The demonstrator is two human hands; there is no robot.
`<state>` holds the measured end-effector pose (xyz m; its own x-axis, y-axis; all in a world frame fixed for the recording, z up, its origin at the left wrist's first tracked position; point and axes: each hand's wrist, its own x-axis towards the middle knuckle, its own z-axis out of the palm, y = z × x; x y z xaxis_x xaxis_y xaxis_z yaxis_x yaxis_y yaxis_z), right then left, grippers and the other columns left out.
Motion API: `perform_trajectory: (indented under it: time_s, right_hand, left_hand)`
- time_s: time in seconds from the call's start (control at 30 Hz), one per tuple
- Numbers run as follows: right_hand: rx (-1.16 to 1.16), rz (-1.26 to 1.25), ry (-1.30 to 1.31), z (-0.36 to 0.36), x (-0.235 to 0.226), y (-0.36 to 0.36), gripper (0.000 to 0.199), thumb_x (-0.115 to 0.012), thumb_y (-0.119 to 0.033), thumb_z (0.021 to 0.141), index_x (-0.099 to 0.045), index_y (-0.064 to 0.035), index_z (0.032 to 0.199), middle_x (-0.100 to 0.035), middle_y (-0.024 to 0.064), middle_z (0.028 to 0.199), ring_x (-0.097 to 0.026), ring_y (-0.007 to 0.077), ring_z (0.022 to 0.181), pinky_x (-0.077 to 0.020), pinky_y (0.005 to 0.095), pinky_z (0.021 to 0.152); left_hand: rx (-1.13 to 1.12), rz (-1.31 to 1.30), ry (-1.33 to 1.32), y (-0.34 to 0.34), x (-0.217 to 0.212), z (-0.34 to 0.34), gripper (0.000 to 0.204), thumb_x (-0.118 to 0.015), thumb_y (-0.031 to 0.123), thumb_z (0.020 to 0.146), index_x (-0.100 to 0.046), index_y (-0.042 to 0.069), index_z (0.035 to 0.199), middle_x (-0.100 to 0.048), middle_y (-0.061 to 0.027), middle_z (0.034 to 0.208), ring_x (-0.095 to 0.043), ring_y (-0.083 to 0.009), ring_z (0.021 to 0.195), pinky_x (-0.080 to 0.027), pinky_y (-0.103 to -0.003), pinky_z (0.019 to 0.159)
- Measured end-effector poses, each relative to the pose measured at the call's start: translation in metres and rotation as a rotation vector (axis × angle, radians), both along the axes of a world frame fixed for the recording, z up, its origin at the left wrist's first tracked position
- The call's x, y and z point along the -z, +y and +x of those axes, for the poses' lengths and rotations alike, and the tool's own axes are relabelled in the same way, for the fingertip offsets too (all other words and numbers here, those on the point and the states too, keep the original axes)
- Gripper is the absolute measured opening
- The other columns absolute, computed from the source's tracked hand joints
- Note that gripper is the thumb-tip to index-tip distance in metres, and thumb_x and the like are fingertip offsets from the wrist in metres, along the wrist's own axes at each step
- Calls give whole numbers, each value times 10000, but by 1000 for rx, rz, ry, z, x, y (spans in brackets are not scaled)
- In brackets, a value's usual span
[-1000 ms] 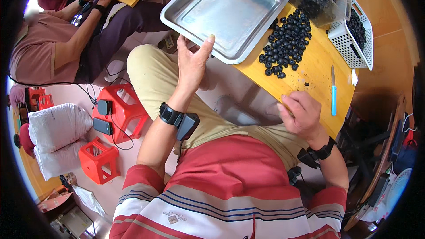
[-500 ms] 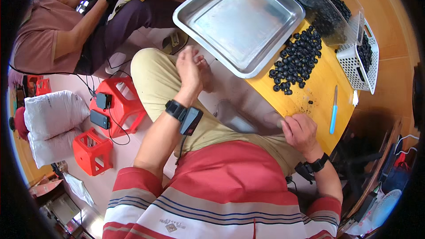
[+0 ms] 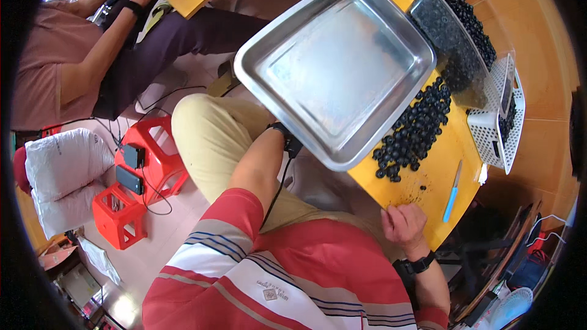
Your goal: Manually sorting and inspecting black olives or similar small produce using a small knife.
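A metal tray (image 3: 336,79), wide and shallow with rounded corners, lies just ahead of me, its inside bare and shiny. Its near corner juts past the edge of the yellow table (image 3: 454,146); whether the table or my hand bears it, I cannot tell. My left forearm (image 3: 260,165) runs up to the tray's near left side, and the left hand is hidden behind it, so I cannot tell how far those fingers are open or whether they grip it. My right hand (image 3: 405,226) is at the table's near edge, to the right of the tray and nearer me, apart from it. Its fingers are loosely curled; nothing shows in them, but the palm is turned from view and I cannot tell if it holds anything. Just right of the tray is a heap of small, round black pieces (image 3: 419,125). Farther right of the tray lies a knife (image 3: 451,198) with a blue handle. Beyond the heap from the tray stand a clear bin (image 3: 439,39) and a white basket (image 3: 487,137), both containing black pieces.
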<state>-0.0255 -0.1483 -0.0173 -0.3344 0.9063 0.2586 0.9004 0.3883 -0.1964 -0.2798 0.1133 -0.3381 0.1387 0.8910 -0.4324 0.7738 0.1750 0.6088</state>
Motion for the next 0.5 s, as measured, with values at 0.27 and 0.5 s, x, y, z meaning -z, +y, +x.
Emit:
perform_trajectory:
  time_s: [0.27, 0.5]
  right_hand:
    - [22, -98, -45, -1, -6, 6, 249, -824, -99, 724, -661, -83, 912, -524, 44, 756, -537, 228, 570, -439, 341, 501]
    - [50, -211, -66, 4, -4, 0, 337, -853, -158, 711, -651, -107, 976, -515, 22, 735, -536, 212, 564, -461, 338, 498]
  left_hand:
    - [60, -20, -132, 41, 15, 63, 335, -630, 268, 922, -676, 60, 1180, -671, -190, 1199, -633, -408, 1120, -507, -492, 958]
    - [118, -34, -233, 64, 43, 102, 340, -629, 270, 928, -670, 61, 1193, -668, -188, 1209, -628, -404, 1130, -504, -489, 965]
